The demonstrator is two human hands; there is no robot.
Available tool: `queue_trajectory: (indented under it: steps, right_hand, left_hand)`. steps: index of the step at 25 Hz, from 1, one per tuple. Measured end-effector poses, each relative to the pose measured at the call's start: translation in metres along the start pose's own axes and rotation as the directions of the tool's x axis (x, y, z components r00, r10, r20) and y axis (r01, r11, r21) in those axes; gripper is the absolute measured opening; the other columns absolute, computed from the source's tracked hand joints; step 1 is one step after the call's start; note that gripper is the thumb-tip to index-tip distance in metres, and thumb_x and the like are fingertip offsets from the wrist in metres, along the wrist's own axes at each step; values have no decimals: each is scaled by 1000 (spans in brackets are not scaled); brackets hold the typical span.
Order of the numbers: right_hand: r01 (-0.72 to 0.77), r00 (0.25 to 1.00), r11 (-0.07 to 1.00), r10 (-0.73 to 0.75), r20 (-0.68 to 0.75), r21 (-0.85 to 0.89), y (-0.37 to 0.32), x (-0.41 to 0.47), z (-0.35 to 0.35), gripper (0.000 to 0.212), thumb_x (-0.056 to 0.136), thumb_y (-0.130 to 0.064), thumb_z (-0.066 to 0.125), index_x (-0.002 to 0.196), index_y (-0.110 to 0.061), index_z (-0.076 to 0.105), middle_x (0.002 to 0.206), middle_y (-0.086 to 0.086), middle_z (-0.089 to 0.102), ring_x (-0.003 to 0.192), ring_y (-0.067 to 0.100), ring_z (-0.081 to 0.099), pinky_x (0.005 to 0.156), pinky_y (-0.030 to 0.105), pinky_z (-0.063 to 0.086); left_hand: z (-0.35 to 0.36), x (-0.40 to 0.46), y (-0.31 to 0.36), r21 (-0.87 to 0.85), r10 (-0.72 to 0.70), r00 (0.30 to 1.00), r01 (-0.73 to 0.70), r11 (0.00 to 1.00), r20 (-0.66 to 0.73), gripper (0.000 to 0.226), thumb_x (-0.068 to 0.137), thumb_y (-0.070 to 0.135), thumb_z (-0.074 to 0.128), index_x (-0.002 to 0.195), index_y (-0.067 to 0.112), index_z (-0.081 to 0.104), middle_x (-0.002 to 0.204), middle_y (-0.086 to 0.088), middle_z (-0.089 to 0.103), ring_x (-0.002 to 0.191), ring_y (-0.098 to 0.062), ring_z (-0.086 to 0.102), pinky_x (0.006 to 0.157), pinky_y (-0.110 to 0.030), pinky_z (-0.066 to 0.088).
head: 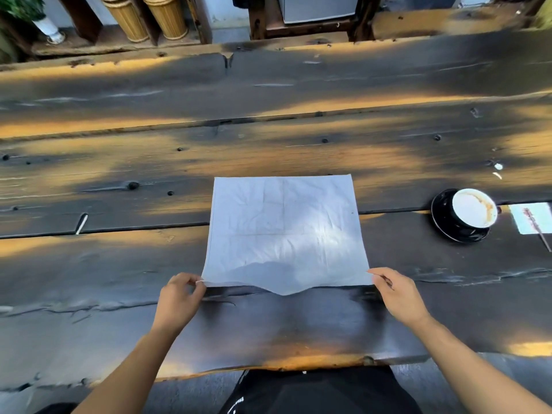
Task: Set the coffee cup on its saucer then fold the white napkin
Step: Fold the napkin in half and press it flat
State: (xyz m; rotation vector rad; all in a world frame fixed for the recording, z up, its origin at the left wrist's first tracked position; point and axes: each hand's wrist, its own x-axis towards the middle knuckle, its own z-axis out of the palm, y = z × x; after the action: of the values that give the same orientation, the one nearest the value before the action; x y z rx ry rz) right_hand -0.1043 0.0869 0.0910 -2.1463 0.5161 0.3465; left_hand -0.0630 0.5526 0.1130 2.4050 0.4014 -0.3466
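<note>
A: Hands?
B: Left hand (179, 297) is pinching the napkin's (283, 231) near left corner, right hand (398, 294) is pinching the near right corner, near edge lifting slightly.
A: Napkin?
B: Lying unfolded mid-bench (119, 264).
A: Cup?
B: Cup (474, 208) is sitting on its black saucer (442, 213), far right.

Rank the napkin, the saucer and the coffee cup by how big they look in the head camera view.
1. white napkin, by far the largest.
2. saucer, black, showing wider than the cup on it.
3. coffee cup, smallest.
</note>
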Motion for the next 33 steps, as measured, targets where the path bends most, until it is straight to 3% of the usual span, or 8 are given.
queue_trajectory:
  steps: [3, 7, 9, 11, 15, 20, 25, 33]
  right_hand:
    - [-114, 993, 978, 120, -22, 173, -13, -9, -8, 21, 99, -13, 53, 92, -21, 72, 91, 1, 71, 86, 19, 61, 77, 26, 45]
    - [-148, 975, 947, 187, -116, 285, -27, -21, -15, 30, 93, -7, 49, 70, -11, 67, 74, 9, 63, 73, 19, 53, 66, 26, 42]
    - [-143, 970, 941, 194, -145, 307, -34, -26, -16, 36, 91, -4, 46, 60, -16, 61, 66, -1, 57, 66, 15, 48, 59, 22, 39]
    - [-147, 966, 938, 204, -156, 315, -40, -27, -18, 39, 90, -3, 44, 55, -20, 51, 60, -10, 49, 60, 9, 41, 61, 29, 38]
    - [-183, 960, 932, 238, -145, 313, -43, -9, -18, 26, 94, -5, 42, 74, -3, 57, 74, 3, 54, 70, 16, 45, 64, 35, 38]
    - [-144, 968, 967, 182, -175, 213, -52, 48, -13, 24, 103, -15, 40, 94, -5, 60, 93, 8, 62, 84, 18, 52, 72, 30, 42]
    - [-135, 976, 983, 154, -154, 126, -64, 114, -4, 31, 106, -24, 36, 96, -3, 56, 92, 10, 60, 83, 21, 52, 73, 35, 40]
    - [-174, 975, 984, 176, -135, 27, -64, 174, 14, 33, 108, -27, 34, 101, -3, 56, 88, 12, 58, 85, 28, 52, 75, 36, 38]
  left_hand:
    - [-12, -8, 8, -238, -151, 988, 141, 961, -26, 11, 91, 15, 64, 81, 17, 69, 95, 2, 73, 86, -20, 66, 72, -34, 47]
    - [-20, -24, 15, -395, -154, 988, 144, 907, 7, 26, 92, 10, 59, 66, 13, 62, 97, 3, 76, 98, -4, 65, 87, -30, 47]
    - [-17, -34, 18, -403, -160, 987, 142, 904, -11, 30, 92, 12, 58, 63, 10, 52, 82, 7, 69, 71, -5, 56, 64, -18, 44]
    - [-14, -38, 20, -406, -177, 984, 149, 902, -33, 29, 93, 7, 56, 66, 3, 47, 65, 6, 54, 57, -13, 38, 45, -19, 30]
    - [-7, -18, 27, -434, -191, 981, 182, 882, 25, 19, 97, 11, 57, 80, 3, 59, 66, -3, 53, 59, -14, 41, 56, -27, 34]
    - [4, 39, 48, -427, -235, 972, 213, 879, 3, 19, 99, 23, 57, 87, 9, 61, 76, -3, 61, 67, -17, 49, 64, -33, 41]
    - [16, 97, 51, -359, -265, 964, 248, 900, 2, 19, 100, 29, 55, 90, 15, 64, 80, -2, 67, 68, -18, 55, 63, -33, 44]
    - [33, 152, 47, -331, -294, 955, 291, 898, 43, 25, 100, 22, 55, 88, 1, 58, 72, -6, 55, 65, -20, 45, 63, -32, 38]
